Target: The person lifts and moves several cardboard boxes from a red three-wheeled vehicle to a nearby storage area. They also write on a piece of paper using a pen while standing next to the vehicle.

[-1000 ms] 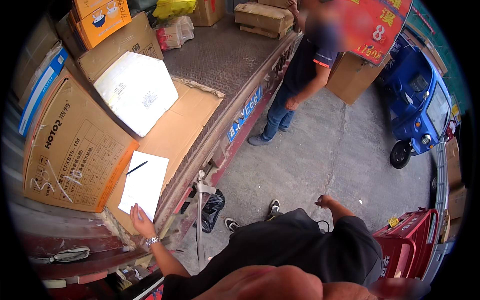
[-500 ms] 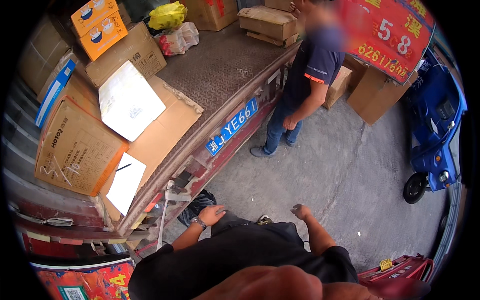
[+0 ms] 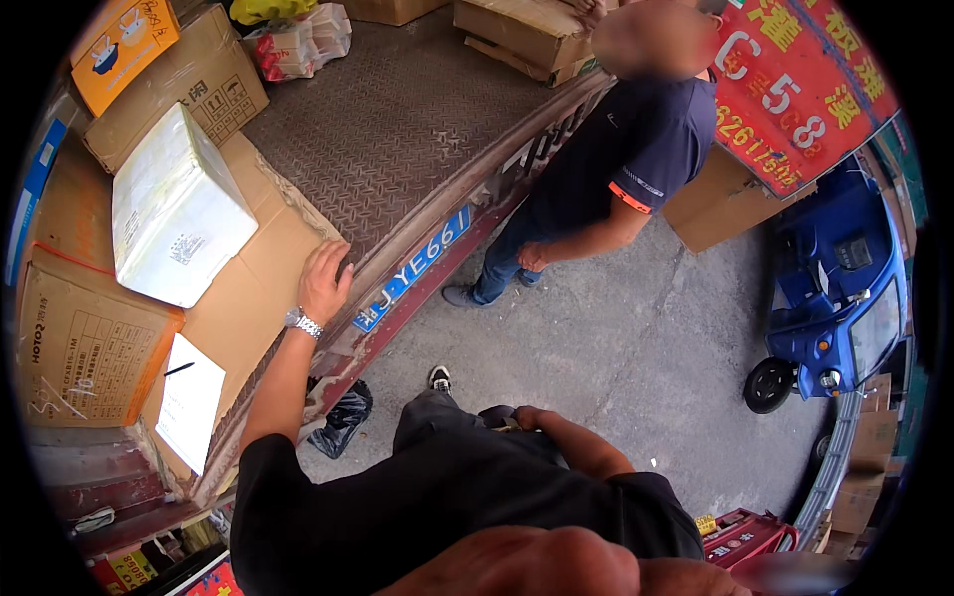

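My left hand [image 3: 323,283], with a metal-banded watch [image 3: 303,323] at the wrist, reaches over the rim of a truck bed [image 3: 397,149]. Its fingers are stretched out near the edge of a flat cardboard sheet [image 3: 283,214], holding nothing; whether they touch it I cannot tell. A white foam box [image 3: 184,214] stands on that sheet, left of the hand. Closer to me lie a white paper [image 3: 189,412] and a dark pen [image 3: 180,369]. My right hand [image 3: 529,418] is at my waist, its fingers mostly hidden beside something dark.
A large brown carton [image 3: 94,343] and an orange box [image 3: 124,50] stand at the left. A person in a dark shirt [image 3: 626,139] stands by the bed. A blue three-wheeler [image 3: 835,288] is parked at right. A black plastic bag [image 3: 343,419] lies below the rim.
My left hand has moved up and forward from beside my body to the truck bed's rim. My right hand has drawn in to my waist. The view has shifted.
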{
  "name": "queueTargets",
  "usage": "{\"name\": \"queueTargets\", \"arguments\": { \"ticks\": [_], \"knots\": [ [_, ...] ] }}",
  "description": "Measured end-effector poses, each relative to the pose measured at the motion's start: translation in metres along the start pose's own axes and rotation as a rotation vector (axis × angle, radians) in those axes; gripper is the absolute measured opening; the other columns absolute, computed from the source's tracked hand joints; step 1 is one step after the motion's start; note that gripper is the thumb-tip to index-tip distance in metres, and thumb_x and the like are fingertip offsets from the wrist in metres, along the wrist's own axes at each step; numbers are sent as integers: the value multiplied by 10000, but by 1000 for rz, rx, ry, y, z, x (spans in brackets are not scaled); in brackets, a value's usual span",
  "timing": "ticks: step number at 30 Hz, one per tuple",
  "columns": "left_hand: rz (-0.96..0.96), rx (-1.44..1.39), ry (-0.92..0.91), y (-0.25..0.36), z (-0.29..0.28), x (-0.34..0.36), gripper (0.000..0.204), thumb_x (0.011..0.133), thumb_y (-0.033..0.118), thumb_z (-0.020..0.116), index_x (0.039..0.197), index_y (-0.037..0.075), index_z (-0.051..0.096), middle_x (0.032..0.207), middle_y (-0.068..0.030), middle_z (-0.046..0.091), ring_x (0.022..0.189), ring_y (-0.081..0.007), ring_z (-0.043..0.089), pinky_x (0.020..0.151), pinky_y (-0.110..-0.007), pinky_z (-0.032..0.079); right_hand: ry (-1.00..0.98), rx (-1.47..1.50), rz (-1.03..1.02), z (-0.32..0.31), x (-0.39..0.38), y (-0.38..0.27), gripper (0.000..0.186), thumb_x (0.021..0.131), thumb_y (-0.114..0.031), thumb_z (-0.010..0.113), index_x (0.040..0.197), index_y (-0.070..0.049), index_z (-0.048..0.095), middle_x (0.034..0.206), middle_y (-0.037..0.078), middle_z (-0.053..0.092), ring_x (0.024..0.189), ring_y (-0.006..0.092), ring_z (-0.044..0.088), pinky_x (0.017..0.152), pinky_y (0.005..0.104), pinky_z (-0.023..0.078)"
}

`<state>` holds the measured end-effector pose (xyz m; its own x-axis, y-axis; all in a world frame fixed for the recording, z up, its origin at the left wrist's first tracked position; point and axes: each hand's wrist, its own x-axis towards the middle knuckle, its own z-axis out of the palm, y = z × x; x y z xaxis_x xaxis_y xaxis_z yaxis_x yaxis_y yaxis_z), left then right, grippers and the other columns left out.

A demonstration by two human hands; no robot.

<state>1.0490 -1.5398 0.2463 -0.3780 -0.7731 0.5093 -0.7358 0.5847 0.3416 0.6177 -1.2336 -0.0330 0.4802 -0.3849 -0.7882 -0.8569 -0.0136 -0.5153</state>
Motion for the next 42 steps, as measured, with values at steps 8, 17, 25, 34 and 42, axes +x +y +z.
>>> {"name": "queueTargets", "arguments": {
  "ticks": [8,17,25,34,42],
  "knots": [
    [-178,71,70,-58,54,18,392,894,174,639,1225,-23,564,1302,-202,555,1266,-379,484,1095,-455,373,7,64,144,-66,-19,42,468,737,-338,741,1138,-98,706,1153,184,689,1113,315,646,928,400,491],
    [-284,172,-128,-58,37,37,401,903,269,633,1217,21,608,1326,-173,574,1283,-350,489,1101,-435,367,-11,179,-69,-166,-13,103,453,713,-306,767,1070,-34,708,1047,174,721,980,266,680,825,402,501],
    [483,147,300,88,-11,190,744,840,245,655,1511,187,340,1503,-213,400,1349,-404,443,1084,-555,370,-166,297,-57,-219,-42,90,367,782,-270,734,1088,-67,720,1110,126,717,1019,235,667,857,384,493],
    [-451,803,67,-40,-104,112,693,896,314,652,1462,36,363,1515,-188,372,1416,-334,341,1178,-447,272,-99,215,-64,-145,27,155,405,778,-291,743,1107,-58,716,1107,125,715,1037,251,654,908,384,479],
    [-391,1228,84,-208,-260,97,857,928,676,400,1513,55,323,1585,-129,294,1474,-268,249,1198,-439,208,-117,377,94,-126,-57,96,397,851,-379,713,1054,-37,714,980,116,729,940,192,668,824,367,505]
  ]
}}
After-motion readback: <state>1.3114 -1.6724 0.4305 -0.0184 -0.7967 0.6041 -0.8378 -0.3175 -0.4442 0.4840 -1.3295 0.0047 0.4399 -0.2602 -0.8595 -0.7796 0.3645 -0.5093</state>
